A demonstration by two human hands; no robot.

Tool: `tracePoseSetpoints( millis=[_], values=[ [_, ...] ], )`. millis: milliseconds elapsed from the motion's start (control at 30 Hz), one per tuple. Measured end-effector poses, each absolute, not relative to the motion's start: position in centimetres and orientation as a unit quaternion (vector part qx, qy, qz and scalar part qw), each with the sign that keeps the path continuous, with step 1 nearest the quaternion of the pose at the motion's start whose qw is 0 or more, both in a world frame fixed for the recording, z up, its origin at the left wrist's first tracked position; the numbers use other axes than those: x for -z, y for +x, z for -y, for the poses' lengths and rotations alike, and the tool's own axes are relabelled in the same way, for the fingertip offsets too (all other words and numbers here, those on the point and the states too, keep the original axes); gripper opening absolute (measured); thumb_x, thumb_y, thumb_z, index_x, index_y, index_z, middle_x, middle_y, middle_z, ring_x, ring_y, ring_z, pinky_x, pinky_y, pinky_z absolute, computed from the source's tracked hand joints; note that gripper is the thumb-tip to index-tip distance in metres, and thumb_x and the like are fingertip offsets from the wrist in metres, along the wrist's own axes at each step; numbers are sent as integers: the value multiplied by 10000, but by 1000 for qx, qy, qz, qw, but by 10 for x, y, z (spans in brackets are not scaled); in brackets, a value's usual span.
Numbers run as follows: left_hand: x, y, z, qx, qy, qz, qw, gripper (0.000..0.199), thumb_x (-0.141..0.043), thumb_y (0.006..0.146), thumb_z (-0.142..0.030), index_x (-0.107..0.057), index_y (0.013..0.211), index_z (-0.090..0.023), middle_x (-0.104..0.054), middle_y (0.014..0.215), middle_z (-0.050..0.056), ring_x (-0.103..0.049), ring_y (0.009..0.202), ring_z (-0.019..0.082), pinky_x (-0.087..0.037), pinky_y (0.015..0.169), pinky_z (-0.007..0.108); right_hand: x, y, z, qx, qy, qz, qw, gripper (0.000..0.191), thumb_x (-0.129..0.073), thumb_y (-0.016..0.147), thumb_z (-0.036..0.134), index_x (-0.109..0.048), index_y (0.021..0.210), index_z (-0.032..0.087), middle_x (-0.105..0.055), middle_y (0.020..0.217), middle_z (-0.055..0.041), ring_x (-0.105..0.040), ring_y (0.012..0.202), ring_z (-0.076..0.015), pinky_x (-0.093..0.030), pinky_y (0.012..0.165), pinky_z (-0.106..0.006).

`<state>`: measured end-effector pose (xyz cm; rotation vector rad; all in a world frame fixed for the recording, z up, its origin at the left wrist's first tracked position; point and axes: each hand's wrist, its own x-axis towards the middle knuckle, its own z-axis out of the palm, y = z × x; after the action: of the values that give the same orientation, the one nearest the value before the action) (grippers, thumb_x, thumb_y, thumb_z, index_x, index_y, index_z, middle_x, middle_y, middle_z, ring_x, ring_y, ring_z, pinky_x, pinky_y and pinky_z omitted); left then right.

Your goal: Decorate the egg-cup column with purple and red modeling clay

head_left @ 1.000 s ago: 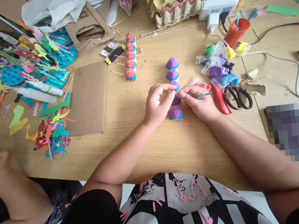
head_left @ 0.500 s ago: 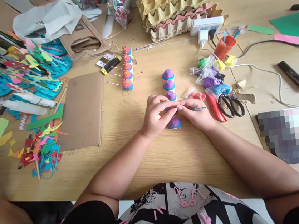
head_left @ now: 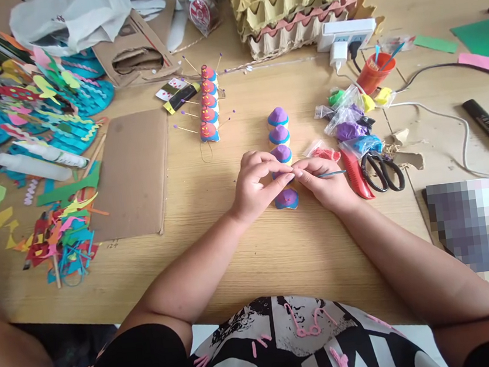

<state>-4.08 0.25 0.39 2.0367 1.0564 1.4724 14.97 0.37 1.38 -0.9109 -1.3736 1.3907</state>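
Note:
My left hand (head_left: 257, 185) is closed in a pinch, its fingertips meeting those of my right hand (head_left: 321, 180). Whatever is between the fingertips is too small to make out. A thin blue-grey stick (head_left: 332, 173) pokes out from my right hand, tucked in its fingers. Directly beneath the hands lies a row of egg-carton cups (head_left: 279, 135) covered in purple and blue clay; the hands hide part of it. Its nearest cup (head_left: 286, 199) has small reddish marks. To the left, a similar red and blue row (head_left: 209, 114) carries faces and purple-tipped sticks.
Right of the hands lie red clay (head_left: 326, 154), a red cutter (head_left: 357, 175), black-handled scissors (head_left: 382, 172) and bagged clay (head_left: 351, 130). Cardboard (head_left: 131, 176) and paper scraps (head_left: 68, 239) are at left. Egg trays (head_left: 295, 7) and a power strip (head_left: 347, 33) stand behind. Another person's arm (head_left: 13, 363) shows lower left.
The view has shifted slightly, moving the table items a little. My hands remain together over the purple row, with the fingertips almost unchanged.

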Motion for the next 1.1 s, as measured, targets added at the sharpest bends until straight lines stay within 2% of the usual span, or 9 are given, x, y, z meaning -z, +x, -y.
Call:
tracePoseSetpoints(
  millis=[100,267,400,533,700,800,1100],
  values=[
    [-3,-41,-3,-533,720,-385,222,136,-760,983,-380,-816,947,-262,-696,930,20,-644,983,175,-521,963,359,-13,150,-3,-562,-374,572,466,380,-813,876,575,-820,810,201,-741,748,-31,-688,761,-167,-583,759,-303],
    [-1,-41,-4,-536,697,-399,260,201,-747,985,-444,-821,930,-266,-706,950,22,-666,991,174,-525,976,363,-8,152,-2,-566,-372,560,477,425,-746,917,616,-813,835,205,-578,601,3,-654,754,-177,-559,705,-301],
    [-1,-40,-4,-538,689,-402,271,182,-767,971,-444,-829,933,-277,-708,949,21,-669,994,175,-522,986,365,-11,151,-1,-583,-367,551,471,386,-829,848,599,-817,870,213,-658,676,-9,-672,775,-180,-582,740,-314],
    [-2,-39,-2,-528,692,-405,281,224,-749,977,-481,-835,941,-277,-711,955,31,-670,1001,183,-532,989,371,-15,149,-2,-581,-380,542,473,405,-866,803,605,-788,821,207,-748,794,-32,-664,754,-160,-583,755,-310],
    [-4,-40,0,-529,689,-401,290,220,-715,1005,-457,-834,1013,-272,-715,997,38,-671,1032,184,-534,1005,368,-15,149,-2,-583,-374,533,486,414,-857,822,594,-750,781,196,-689,707,-4,-607,675,-131,-557,721,-294],
    [-5,-40,0,-539,698,-394,261,189,-721,1006,-430,-821,1029,-272,-719,993,31,-667,1025,181,-528,1005,367,-15,149,-2,-588,-371,526,490,404,-862,822,580,-743,776,197,-669,688,2,-593,665,-128,-542,706,-289],
    [-8,-39,-1,-519,733,-397,191,206,-709,1013,-426,-796,926,-261,-721,927,27,-662,974,185,-537,973,381,-14,150,-1,-565,-388,554,474,425,-834,831,617,-763,800,199,-687,726,-10,-578,673,-139,-507,670,-293]
  ],
)
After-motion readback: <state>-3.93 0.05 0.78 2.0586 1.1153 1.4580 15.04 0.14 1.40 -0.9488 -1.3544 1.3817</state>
